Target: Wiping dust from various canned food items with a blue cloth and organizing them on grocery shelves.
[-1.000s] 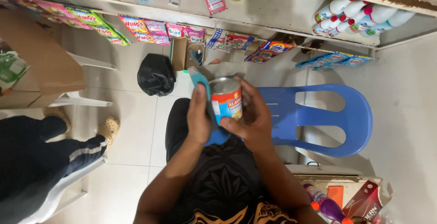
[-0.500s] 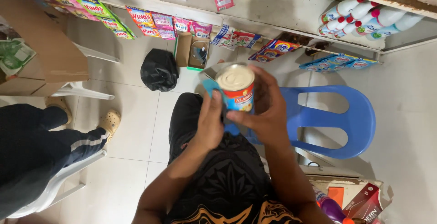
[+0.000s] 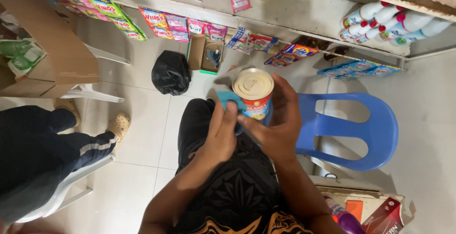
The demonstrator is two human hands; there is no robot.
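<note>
in the head view, the tin can (image 3: 254, 95) has been tipped upright since a second ago, its pale lid now turned to the camera, above the lap beside the blue plastic chair (image 3: 361, 129). it is clasped by the right hand (image 3: 278, 124), while a blue cloth (image 3: 231, 102) is pressed to its side by the curled fingers of the left hand (image 3: 219, 132), so wiping appears to be moving round the can.

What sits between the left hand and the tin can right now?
A blue cloth lies between the left hand and the tin can. The right hand holds the can directly.

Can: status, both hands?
Right hand grips can upright. Left hand presses blue cloth against its side. Nothing in the way.
</note>
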